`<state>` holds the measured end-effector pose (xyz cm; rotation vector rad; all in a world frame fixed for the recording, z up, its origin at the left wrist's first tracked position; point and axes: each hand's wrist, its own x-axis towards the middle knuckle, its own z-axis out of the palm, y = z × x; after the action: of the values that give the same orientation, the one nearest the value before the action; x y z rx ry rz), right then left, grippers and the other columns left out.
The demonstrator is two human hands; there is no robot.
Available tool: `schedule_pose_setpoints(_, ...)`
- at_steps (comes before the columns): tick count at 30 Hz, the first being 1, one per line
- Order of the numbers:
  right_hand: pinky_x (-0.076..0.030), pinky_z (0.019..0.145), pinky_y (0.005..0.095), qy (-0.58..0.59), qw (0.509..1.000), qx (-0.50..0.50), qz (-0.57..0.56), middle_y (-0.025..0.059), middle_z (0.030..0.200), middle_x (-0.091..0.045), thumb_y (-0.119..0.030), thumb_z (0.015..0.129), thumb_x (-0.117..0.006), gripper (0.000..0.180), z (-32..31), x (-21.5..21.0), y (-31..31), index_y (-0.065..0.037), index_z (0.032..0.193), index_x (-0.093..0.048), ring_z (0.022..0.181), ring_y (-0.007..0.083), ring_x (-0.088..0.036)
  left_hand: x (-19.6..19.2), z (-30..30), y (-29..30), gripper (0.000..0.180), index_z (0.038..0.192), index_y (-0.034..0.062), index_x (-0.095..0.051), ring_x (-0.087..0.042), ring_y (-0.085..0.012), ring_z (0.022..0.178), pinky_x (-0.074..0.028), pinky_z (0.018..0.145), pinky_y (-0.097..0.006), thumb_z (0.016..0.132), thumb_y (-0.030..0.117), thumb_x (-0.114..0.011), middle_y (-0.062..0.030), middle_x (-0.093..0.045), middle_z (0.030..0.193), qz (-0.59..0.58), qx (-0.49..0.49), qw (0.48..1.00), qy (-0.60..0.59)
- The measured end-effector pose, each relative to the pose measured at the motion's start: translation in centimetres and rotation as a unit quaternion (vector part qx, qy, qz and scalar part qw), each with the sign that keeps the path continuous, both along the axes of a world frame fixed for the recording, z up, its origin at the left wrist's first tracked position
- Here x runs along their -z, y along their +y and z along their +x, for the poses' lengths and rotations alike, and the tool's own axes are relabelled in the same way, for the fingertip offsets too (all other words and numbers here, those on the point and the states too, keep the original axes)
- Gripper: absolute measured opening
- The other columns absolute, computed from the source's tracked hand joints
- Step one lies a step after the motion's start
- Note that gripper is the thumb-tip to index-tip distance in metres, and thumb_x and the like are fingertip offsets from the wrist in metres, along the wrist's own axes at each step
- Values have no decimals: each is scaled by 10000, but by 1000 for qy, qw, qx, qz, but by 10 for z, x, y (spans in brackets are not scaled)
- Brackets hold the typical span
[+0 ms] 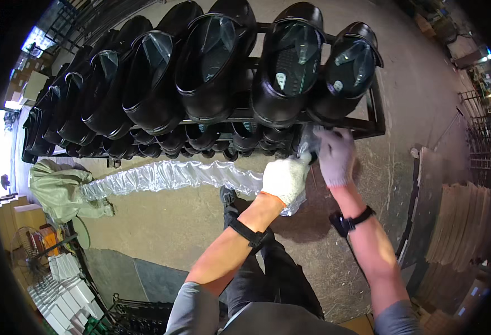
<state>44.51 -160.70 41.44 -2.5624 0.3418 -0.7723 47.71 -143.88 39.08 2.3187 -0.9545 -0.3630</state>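
Film (pixel 307 137), clear, between the left hand (pixel 284 180) and right hand (pixel 336 155), beneath the end shoe (pixel 343 75); glare and blur keep me from telling whether either hand grips it. I judge it light, limp, slippery and easily torn, best pinched at a gathered fold. I note the rack (pixel 377 106) edge crowding it above, with room over the floor (pixel 388 178) at right
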Motion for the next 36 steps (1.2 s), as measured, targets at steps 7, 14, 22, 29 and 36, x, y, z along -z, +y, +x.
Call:
schedule_pose_setpoints(7,-579,966,600,173,971,36,-162,205,1031,-799,-341,882,-832,389,43,63,-32,-99,1186,-818,1033,438,-763,16,5,2,299,1261,145,-692,-764,-465,878,-604,735,-564,970,116,-631,-204,-775,965,-77,-37,996,4)
schedule_pose_setpoints(14,-588,982,575,135,971,-20,-196,268,1126,-788,-398,978,-757,376,53,69,-112,-82,1173,-811,1097,454,-737,10,12,-32,231,1234,150,-680,-767,-448,870,-602,710,-556,1009,146,-624,-185,-779,990,-102,-3,995,-7)
schedule_pose_setpoints(22,-542,1099,529,145,968,-193,62,247,1550,-558,28,777,-838,1021,-58,-59,43,-106,1703,-428,1319,442,-621,-31,17,9,617,1497,104,-499,-754,-481,1002,-618,833,-516,968,242,-786,-233,-772,1087,-230,-45,958,163)
schedule_pose_setpoints(29,-621,817,391,277,936,-185,113,106,981,-792,-21,882,-818,196,-59,-124,12,-83,1068,-820,931,269,-795,-42,-13,98,338,1200,60,-672,-750,-454,943,-612,798,-495,945,235,-809,-222,-749,1019,-72,60,991,94)
schedule_pose_setpoints(36,-621,806,355,217,917,6,335,72,983,-826,-23,1018,-673,223,-141,-89,-81,-2,1181,-823,941,179,-788,-60,35,99,79,984,52,-729,-710,-436,756,-582,701,-492,985,130,-741,-176,-690,796,-227,-109,963,101)
